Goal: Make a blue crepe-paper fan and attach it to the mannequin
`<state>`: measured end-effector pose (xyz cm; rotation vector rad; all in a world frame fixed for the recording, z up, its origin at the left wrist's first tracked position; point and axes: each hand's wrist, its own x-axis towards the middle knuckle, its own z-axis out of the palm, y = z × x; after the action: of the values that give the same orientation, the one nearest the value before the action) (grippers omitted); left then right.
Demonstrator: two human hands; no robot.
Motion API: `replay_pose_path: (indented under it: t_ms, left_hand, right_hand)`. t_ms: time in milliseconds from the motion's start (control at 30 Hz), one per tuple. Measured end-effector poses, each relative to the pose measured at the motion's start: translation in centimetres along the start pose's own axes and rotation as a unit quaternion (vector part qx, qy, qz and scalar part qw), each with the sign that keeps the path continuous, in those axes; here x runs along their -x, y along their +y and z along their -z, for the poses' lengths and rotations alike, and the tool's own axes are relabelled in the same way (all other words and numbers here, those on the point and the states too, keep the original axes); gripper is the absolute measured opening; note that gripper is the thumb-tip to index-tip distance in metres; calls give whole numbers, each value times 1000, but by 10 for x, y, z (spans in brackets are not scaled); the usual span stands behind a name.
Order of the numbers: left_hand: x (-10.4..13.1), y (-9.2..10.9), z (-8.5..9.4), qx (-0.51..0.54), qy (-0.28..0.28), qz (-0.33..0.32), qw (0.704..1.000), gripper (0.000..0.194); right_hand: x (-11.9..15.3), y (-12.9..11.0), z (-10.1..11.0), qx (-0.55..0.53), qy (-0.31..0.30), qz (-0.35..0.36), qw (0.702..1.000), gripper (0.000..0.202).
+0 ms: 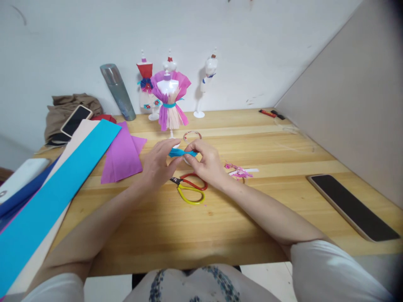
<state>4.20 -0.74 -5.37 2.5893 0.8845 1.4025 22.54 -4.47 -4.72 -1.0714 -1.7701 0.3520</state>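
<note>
A gathered strip of blue crepe paper point(177, 152) is held up over the middle of the table. My right hand point(206, 161) pinches its right part between thumb and fingers. At its left end, my left hand point(158, 163) curves round with thumb and fingers apart, touching or nearly touching the paper. Just below the hands lie scissors point(191, 201) with one red and one yellow handle, blades to the left. Behind the hands stands a small dress form point(170, 105) in purple and pale pink paper with a blue waistband.
Long crepe sheets point(63, 184) and purple pieces point(124, 157) lie left. Further dress forms point(199, 114) and a bottle point(119, 94) stand at the wall. Pink scraps point(239, 171) lie right of the hands, a phone point(352, 207) far right, a tape ring point(192, 133) behind.
</note>
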Motion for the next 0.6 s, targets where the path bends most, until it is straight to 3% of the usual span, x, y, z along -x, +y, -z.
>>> replay_pose_path:
  t_ms: [133, 200, 367, 600]
  left_hand:
    - [-5, -5, 3, -17, -52, -83, 995, 29]
    - [-5, -6, 5, -19, -71, -88, 993, 29]
    - [-1, -6, 4, -26, -113, -16, 993, 38]
    - [-3, -1, 5, 44, -119, 72, 989, 26]
  right_hand:
    - [1, 2, -2, -6, -8, 20, 1000, 6]
    - [1, 3, -3, -7, -9, 19, 1000, 7]
    - [1, 1, -3, -20, -2, -15, 1000, 6]
    - [-1, -1, -4, -81, 7, -68, 994, 3]
